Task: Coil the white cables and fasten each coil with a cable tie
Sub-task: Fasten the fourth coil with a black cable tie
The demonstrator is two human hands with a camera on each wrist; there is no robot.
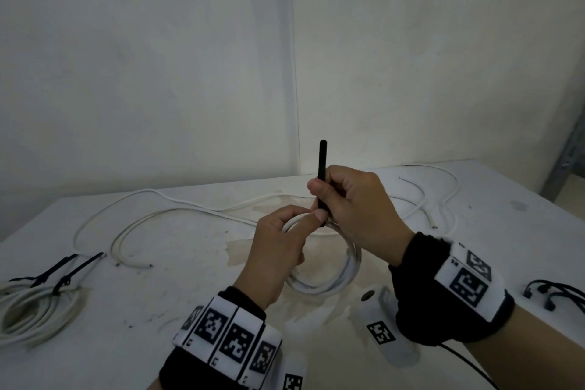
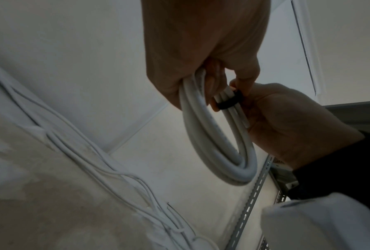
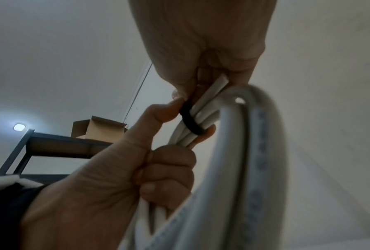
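Note:
A small coil of white cable (image 1: 329, 285) is held above the white table (image 1: 177, 304). My left hand (image 1: 305, 223) grips the coil's top, thumb pressed beside a black cable tie (image 1: 322, 168). The tie's tail stands upright, pinched by my right hand (image 1: 321, 196). In the left wrist view the tie (image 2: 229, 101) wraps as a band round the coil's strands (image 2: 214, 145), between my left hand (image 2: 218, 79) and right hand (image 2: 286, 121). The right wrist view shows the same band (image 3: 190, 121) round the coil (image 3: 254, 152), with left fingers (image 3: 169, 113) touching it.
A bigger coil (image 1: 34, 310) with two black ties lies at the table's left edge. Loose white cables (image 1: 177, 209) trail across the back of the table. Spare black ties (image 1: 554, 291) lie at the right. A metal shelf (image 3: 51, 143) carries a cardboard box (image 3: 98, 128).

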